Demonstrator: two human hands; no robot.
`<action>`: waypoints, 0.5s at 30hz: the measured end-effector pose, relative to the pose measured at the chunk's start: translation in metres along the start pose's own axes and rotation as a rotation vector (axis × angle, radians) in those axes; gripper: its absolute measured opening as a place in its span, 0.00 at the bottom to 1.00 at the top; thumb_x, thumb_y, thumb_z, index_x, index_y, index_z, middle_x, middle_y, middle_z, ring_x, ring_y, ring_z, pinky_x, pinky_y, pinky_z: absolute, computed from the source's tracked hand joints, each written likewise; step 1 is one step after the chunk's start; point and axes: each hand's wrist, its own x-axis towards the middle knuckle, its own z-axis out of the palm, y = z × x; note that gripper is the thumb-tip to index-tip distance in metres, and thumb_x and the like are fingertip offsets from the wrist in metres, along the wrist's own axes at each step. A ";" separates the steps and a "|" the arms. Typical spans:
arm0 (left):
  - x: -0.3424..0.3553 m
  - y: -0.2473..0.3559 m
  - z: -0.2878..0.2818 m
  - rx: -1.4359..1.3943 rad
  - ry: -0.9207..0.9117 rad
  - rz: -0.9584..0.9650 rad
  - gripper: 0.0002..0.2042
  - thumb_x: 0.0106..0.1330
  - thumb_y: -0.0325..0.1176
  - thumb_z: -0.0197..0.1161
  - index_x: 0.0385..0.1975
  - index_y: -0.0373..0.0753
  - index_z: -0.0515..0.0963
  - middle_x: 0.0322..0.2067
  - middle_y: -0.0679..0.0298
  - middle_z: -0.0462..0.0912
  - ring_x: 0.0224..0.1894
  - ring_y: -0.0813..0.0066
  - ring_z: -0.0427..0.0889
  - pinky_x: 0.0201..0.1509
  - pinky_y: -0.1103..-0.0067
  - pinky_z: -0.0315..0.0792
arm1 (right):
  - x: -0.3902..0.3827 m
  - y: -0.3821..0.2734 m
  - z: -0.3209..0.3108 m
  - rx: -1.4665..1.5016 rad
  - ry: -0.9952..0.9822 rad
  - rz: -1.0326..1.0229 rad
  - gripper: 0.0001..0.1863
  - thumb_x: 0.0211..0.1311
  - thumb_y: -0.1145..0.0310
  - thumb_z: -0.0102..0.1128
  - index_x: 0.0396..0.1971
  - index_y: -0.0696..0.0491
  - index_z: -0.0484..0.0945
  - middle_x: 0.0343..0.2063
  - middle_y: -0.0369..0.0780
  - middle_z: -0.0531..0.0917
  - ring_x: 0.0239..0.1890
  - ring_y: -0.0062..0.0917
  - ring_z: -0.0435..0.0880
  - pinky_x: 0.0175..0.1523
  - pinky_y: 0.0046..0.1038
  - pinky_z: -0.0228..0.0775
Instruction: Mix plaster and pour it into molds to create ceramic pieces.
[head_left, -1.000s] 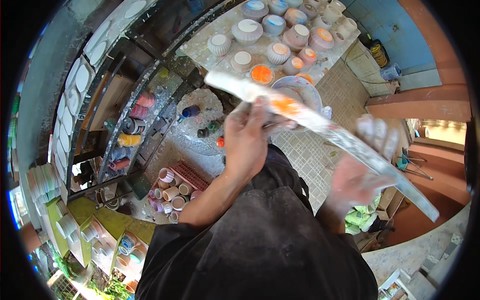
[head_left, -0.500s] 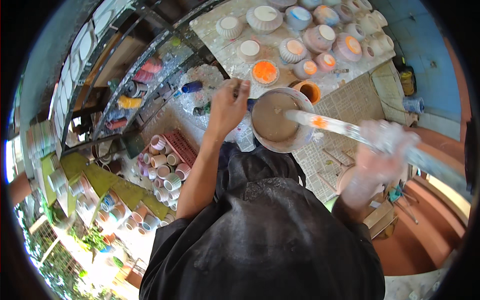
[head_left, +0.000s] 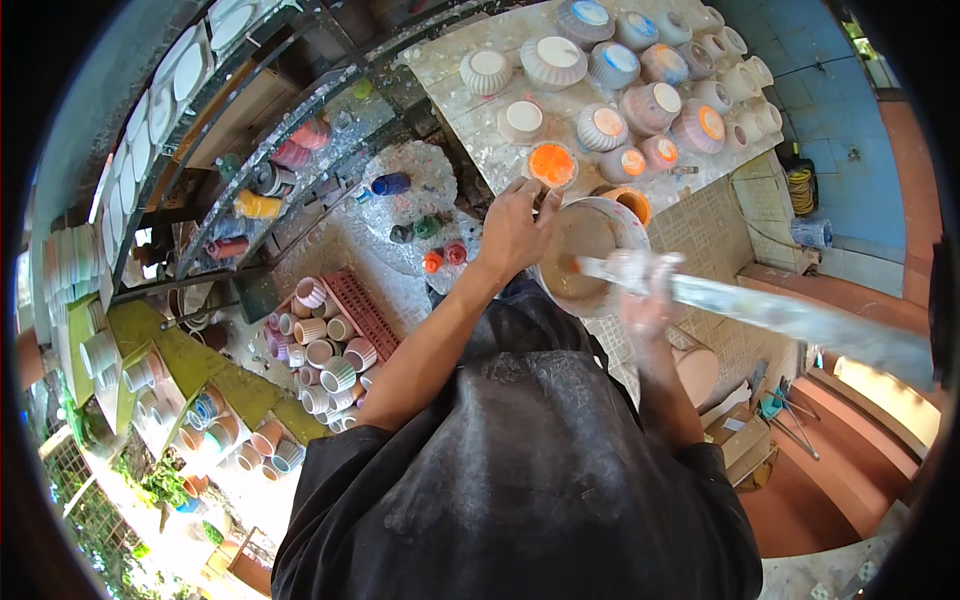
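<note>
A pale round bucket [head_left: 627, 222] holds a thick grey-brown liquid [head_left: 580, 262]. My right hand [head_left: 646, 292], coated in whitish residue, is wrapped round a long paint-smeared stick [head_left: 790, 318]. Its tip, marked with orange, reaches into the liquid, while the shaft runs off to the right. My left hand [head_left: 517, 230] is at the bucket's left rim, fingers bent and closed against it; part of its grip is hidden. Just beyond that hand sits a round piece with a bright orange top [head_left: 552, 165]. An orange pot [head_left: 632, 203] stands behind the bucket.
A stained worktable [head_left: 450, 60] bears several ribbed pots [head_left: 555, 60]. Left of my arm, small pots [head_left: 322, 350] stand beside a red plastic crate [head_left: 350, 318]. Paint bottles [head_left: 390, 184] lie on a splattered surface. Metal shelving [head_left: 270, 165] runs along the left.
My left hand has moved right, onto the bucket's rim. My right hand has slid along the stick toward the bucket. The view has shifted, revealing red bottles near the left forearm.
</note>
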 end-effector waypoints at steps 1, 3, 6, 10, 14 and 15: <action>-0.002 -0.004 0.000 -0.006 -0.002 0.001 0.12 0.62 0.36 0.55 0.29 0.31 0.75 0.30 0.46 0.76 0.32 0.46 0.76 0.36 0.62 0.69 | 0.004 -0.020 0.014 0.069 0.057 -0.056 0.20 0.68 0.53 0.38 0.18 0.47 0.59 0.14 0.31 0.57 0.19 0.23 0.58 0.31 0.32 0.55; 0.000 -0.008 0.000 0.013 0.018 0.007 0.12 0.63 0.35 0.55 0.27 0.30 0.75 0.29 0.45 0.77 0.33 0.47 0.76 0.36 0.65 0.69 | 0.014 -0.066 0.029 0.087 0.025 -0.038 0.21 0.68 0.51 0.39 0.18 0.47 0.58 0.14 0.31 0.58 0.18 0.22 0.56 0.29 0.29 0.54; 0.001 -0.009 0.001 0.017 0.013 -0.002 0.13 0.61 0.37 0.54 0.27 0.31 0.75 0.29 0.45 0.77 0.32 0.46 0.77 0.36 0.61 0.70 | 0.024 -0.092 0.030 -0.090 -0.014 -0.096 0.19 0.67 0.51 0.40 0.19 0.47 0.58 0.13 0.31 0.57 0.18 0.21 0.56 0.28 0.28 0.53; 0.002 -0.010 0.001 0.028 0.009 0.024 0.13 0.61 0.37 0.53 0.27 0.31 0.74 0.30 0.46 0.77 0.32 0.46 0.77 0.36 0.60 0.70 | 0.040 -0.046 0.028 -0.097 0.094 -0.172 0.17 0.67 0.54 0.42 0.20 0.46 0.58 0.13 0.30 0.57 0.17 0.21 0.55 0.27 0.27 0.53; 0.003 -0.011 0.004 0.027 0.011 0.035 0.13 0.61 0.37 0.53 0.26 0.31 0.74 0.29 0.45 0.77 0.33 0.45 0.76 0.36 0.61 0.69 | 0.044 0.015 0.019 -0.031 0.356 0.017 0.15 0.67 0.58 0.44 0.21 0.46 0.60 0.14 0.30 0.58 0.16 0.19 0.56 0.26 0.25 0.54; 0.002 -0.010 0.004 0.013 0.024 0.034 0.12 0.61 0.36 0.54 0.25 0.31 0.74 0.28 0.45 0.76 0.33 0.45 0.76 0.36 0.62 0.68 | 0.039 0.029 0.013 -0.338 0.304 0.025 0.14 0.68 0.59 0.43 0.22 0.47 0.61 0.15 0.31 0.61 0.18 0.18 0.59 0.27 0.24 0.55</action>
